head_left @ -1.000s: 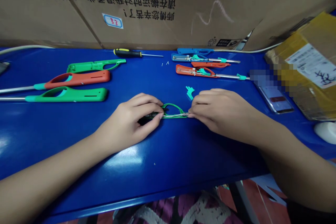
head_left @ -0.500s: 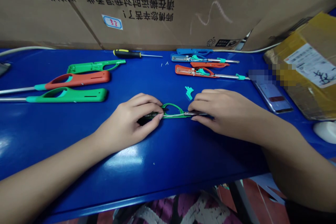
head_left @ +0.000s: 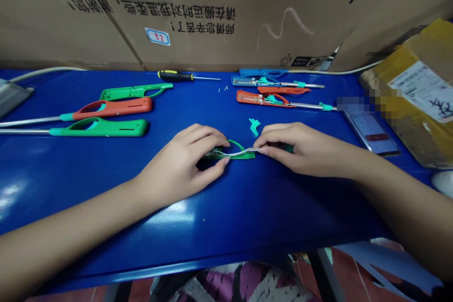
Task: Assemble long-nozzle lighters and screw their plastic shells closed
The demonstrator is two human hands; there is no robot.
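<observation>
My left hand is closed around the handle end of an opened green lighter shell lying on the blue table, its thumb and fingers on the shell's two sides. A thin white wire runs out from under those fingers along the shell. At the shell's right end, my right hand pinches a metal lighter tube between thumb and fingertips. Most of the tube is hidden by that hand. Just beyond the right fingertips lies a loose teal trigger piece.
At left lie whole orange and green lighters and a green half shell. A screwdriver lies behind. Opened blue and orange lighters are at the back; a phone and taped carton stand right.
The metal tube's end has shifted out of line with the shell, and the white wire now bows. The right hand has turned to a fingertip pinch; the left has slid slightly right.
</observation>
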